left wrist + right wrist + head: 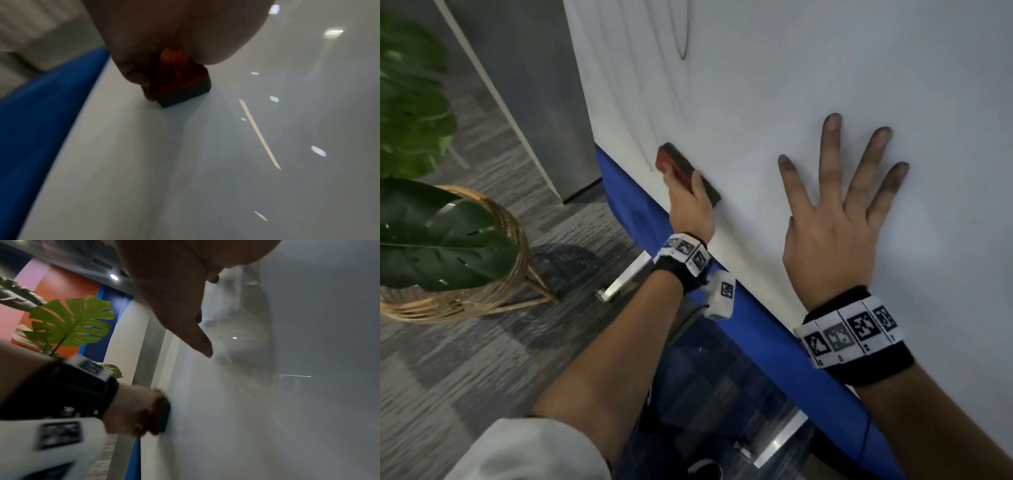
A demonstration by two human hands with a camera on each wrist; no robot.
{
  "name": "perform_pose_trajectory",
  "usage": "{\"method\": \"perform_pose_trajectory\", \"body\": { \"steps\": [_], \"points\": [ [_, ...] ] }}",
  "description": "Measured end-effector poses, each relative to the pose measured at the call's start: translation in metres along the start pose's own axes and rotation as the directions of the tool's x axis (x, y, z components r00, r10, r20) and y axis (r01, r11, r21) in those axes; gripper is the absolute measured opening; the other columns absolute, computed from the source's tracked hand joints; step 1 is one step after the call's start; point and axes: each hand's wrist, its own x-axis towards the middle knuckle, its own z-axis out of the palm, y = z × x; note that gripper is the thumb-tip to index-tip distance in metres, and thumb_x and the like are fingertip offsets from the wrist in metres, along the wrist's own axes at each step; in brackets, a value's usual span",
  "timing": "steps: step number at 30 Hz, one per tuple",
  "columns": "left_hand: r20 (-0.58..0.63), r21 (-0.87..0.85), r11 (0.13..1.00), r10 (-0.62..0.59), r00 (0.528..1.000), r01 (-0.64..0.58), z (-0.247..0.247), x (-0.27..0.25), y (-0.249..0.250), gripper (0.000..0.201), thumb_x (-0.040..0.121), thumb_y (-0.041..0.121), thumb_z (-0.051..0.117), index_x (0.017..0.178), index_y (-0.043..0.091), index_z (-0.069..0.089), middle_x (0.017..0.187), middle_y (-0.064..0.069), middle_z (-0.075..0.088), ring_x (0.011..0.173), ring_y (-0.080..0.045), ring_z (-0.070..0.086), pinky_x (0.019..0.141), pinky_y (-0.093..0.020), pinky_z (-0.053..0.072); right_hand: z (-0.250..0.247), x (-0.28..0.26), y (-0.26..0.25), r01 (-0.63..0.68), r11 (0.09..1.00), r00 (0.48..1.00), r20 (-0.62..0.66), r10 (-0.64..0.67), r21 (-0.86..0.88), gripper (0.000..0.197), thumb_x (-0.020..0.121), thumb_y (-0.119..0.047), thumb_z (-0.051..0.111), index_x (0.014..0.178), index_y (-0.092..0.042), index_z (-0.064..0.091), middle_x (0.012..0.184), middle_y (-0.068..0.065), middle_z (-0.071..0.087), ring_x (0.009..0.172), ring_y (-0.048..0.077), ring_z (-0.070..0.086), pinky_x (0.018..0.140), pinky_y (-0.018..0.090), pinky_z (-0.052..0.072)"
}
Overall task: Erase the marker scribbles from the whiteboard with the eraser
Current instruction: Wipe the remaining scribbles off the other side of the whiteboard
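Note:
A whiteboard (808,85) with a blue lower edge (774,342) fills the head view. My left hand (690,202) grips a red eraser (676,164) with a dark felt face and presses it on the board near the lower left corner. In the left wrist view the eraser (183,84) sits felt-down on the board (226,162). A thin dark marker line (683,37) loops near the top, and faint grey streaks (654,113) run down toward the eraser. My right hand (839,192) lies flat on the board with its fingers spread; its fingertips (834,121) are smudged dark.
A grey panel (527,96) stands left of the board. On the carpeted floor a large-leaved plant (431,233) sits in a wicker basket (500,240). Metal feet (626,277) of the board stand below its blue edge.

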Motion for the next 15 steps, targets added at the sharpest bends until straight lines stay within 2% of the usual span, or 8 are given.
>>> {"method": "perform_pose_trajectory", "body": {
  "steps": [2, 4, 6, 8, 10, 12, 14, 15],
  "points": [
    [0.058, -0.027, 0.980, 0.199, 0.978, -0.198, 0.001, -0.023, 0.014, 0.063, 0.105, 0.044, 0.044, 0.158, 0.029, 0.014, 0.155, -0.001, 0.045, 0.133, -0.016, 0.053, 0.110, -0.029, 0.045, 0.002, 0.001, 0.002, 0.019, 1.000, 1.000, 0.004, -0.019, -0.004, 0.091, 0.085, 0.011, 0.060, 0.162, -0.024, 0.026, 0.170, 0.016, 0.002, 0.150, 0.051, -0.002, 0.119, 0.056, -0.021],
    [0.064, -0.019, 0.969, 0.245, 0.967, -0.245, -0.001, -0.019, 0.006, 0.064, 0.104, 0.043, 0.047, 0.158, 0.030, 0.015, 0.155, 0.004, 0.044, 0.134, -0.013, 0.052, 0.109, -0.025, 0.045, 0.003, -0.001, 0.008, 0.045, 0.999, 0.998, 0.050, -0.044, -0.016, 0.097, 0.087, 0.006, 0.066, 0.164, -0.023, 0.017, 0.170, 0.014, -0.005, 0.150, 0.046, -0.013, 0.119, 0.055, -0.021],
    [0.025, 0.003, 0.998, 0.068, 0.997, -0.068, -0.009, 0.007, -0.015, 0.064, 0.106, 0.038, 0.046, 0.159, 0.024, 0.013, 0.155, -0.003, 0.044, 0.135, -0.023, 0.051, 0.110, -0.030, 0.042, 0.003, -0.005, 0.013, 0.063, 0.998, 0.994, 0.088, -0.061, -0.021, 0.099, 0.087, 0.000, 0.072, 0.165, -0.022, 0.015, 0.170, 0.012, -0.011, 0.150, 0.041, -0.018, 0.120, 0.054, -0.020],
    [0.006, -0.054, 0.982, -0.179, 0.984, 0.179, -0.017, 0.029, -0.030, 0.063, 0.108, 0.030, 0.043, 0.160, 0.015, 0.012, 0.151, -0.016, 0.047, 0.134, -0.035, 0.051, 0.107, -0.033, 0.040, 0.002, -0.006, 0.014, 0.077, 0.997, 0.993, 0.087, -0.075, -0.012, 0.093, 0.089, 0.000, 0.070, 0.164, -0.020, 0.018, 0.171, 0.012, -0.008, 0.151, 0.040, -0.017, 0.121, 0.052, -0.020],
    [-0.017, -0.095, 0.962, -0.260, 0.965, 0.257, -0.018, 0.035, -0.027, 0.061, 0.109, 0.028, 0.040, 0.160, 0.013, 0.011, 0.146, -0.021, 0.050, 0.131, -0.039, 0.053, 0.106, -0.035, 0.041, 0.002, -0.007, 0.015, 0.093, 0.996, 0.993, 0.070, -0.093, -0.001, 0.088, 0.091, 0.003, 0.065, 0.164, -0.018, 0.020, 0.171, 0.013, -0.004, 0.152, 0.039, -0.015, 0.122, 0.051, -0.020],
    [-0.080, -0.045, 0.986, -0.162, 0.984, 0.159, -0.012, 0.028, 0.000, 0.059, 0.109, 0.031, 0.039, 0.161, 0.018, 0.013, 0.147, -0.018, 0.051, 0.130, -0.037, 0.054, 0.105, -0.036, 0.042, 0.003, -0.009, 0.016, 0.106, 0.994, 0.993, 0.060, -0.105, -0.001, 0.086, 0.091, 0.008, 0.060, 0.164, -0.016, 0.019, 0.171, 0.013, -0.004, 0.152, 0.039, -0.014, 0.123, 0.051, -0.020],
    [-0.124, -0.026, 0.997, 0.072, 0.990, -0.076, -0.004, 0.011, 0.035, 0.059, 0.108, 0.036, 0.040, 0.160, 0.019, 0.018, 0.154, -0.009, 0.046, 0.135, -0.031, 0.051, 0.109, -0.036, 0.042, 0.003, -0.011, 0.017, 0.112, 0.994, 0.992, 0.059, -0.113, 0.013, 0.085, 0.090, 0.011, 0.054, 0.164, -0.015, 0.019, 0.171, 0.014, -0.004, 0.154, 0.039, -0.013, 0.123, 0.051, -0.020],
    [-0.120, -0.025, 0.979, 0.197, 0.973, -0.201, 0.000, 0.000, 0.051, 0.060, 0.107, 0.038, 0.042, 0.160, 0.021, 0.019, 0.157, -0.005, 0.043, 0.137, -0.026, 0.050, 0.112, -0.035, 0.041, 0.004, -0.012, 0.016, 0.113, 0.993, 0.992, 0.060, -0.114, 0.021, 0.083, 0.091, 0.011, 0.050, 0.164, -0.014, 0.018, 0.171, 0.014, -0.004, 0.154, 0.038, -0.012, 0.123, 0.051, -0.020]
  ]
}}
